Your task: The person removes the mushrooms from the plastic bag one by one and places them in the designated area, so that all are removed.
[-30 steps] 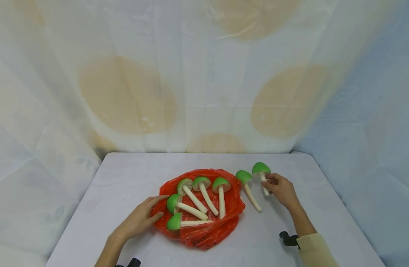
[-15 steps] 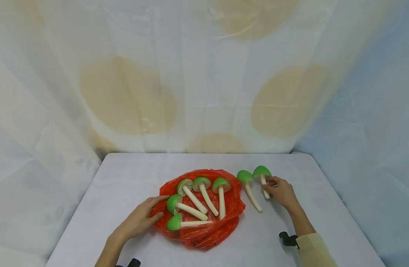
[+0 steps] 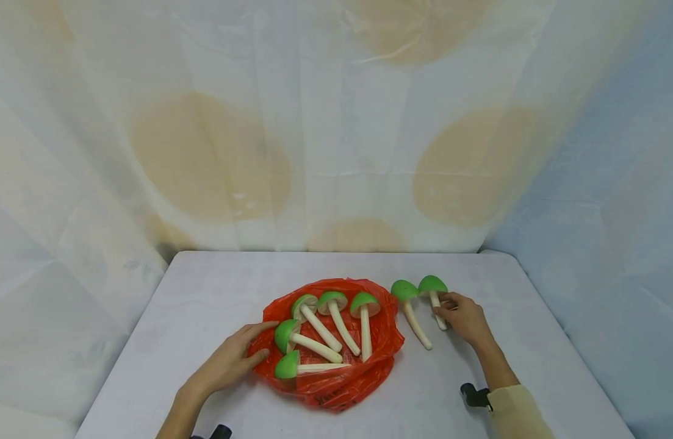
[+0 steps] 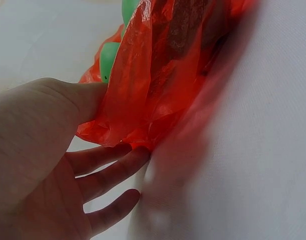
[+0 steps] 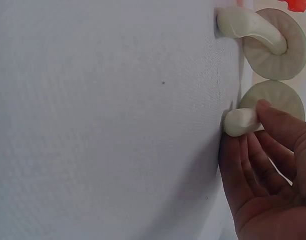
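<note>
Head view: right hand (image 3: 464,317) is pinching the pale stem of a green-capped mushroom (image 3: 435,291) lying on the white table (image 3: 204,292), thumb and fingers closed round the stem. Its long axis is running near-to-far, cap pointing away from the person. A second mushroom (image 3: 409,305) is lying just beside it, cap likewise at the far end. Left hand (image 3: 229,363) is resting with fingers straight against the red plastic bag (image 3: 336,384), which is carrying five mushrooms (image 3: 320,332).
</note>
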The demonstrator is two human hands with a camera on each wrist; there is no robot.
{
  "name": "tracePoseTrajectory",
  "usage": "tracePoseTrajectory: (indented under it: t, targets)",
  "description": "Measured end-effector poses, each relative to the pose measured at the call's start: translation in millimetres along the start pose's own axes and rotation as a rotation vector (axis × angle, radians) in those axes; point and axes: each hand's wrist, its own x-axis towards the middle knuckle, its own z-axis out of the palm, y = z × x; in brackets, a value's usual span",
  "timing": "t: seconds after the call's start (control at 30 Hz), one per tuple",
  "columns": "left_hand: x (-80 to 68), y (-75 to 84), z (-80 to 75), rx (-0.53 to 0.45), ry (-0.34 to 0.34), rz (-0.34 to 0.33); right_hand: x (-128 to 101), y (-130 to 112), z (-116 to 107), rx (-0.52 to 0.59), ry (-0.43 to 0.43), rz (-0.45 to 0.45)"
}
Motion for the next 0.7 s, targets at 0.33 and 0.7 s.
tracePoseTrajectory:
  t: [0.33, 0.7]
  targets:
    - [-0.3, 2.4, -1.0, 0.000, -0.005, -0.013, -5.6, 1.5, 1.4, 0.040, 0.027, 0.029]
    - [-0.2, 2.6, -0.8, -0.004, -0.011, -0.008, -9.6, 4.7, 0.5, 0.050, 0.041, 0.010]
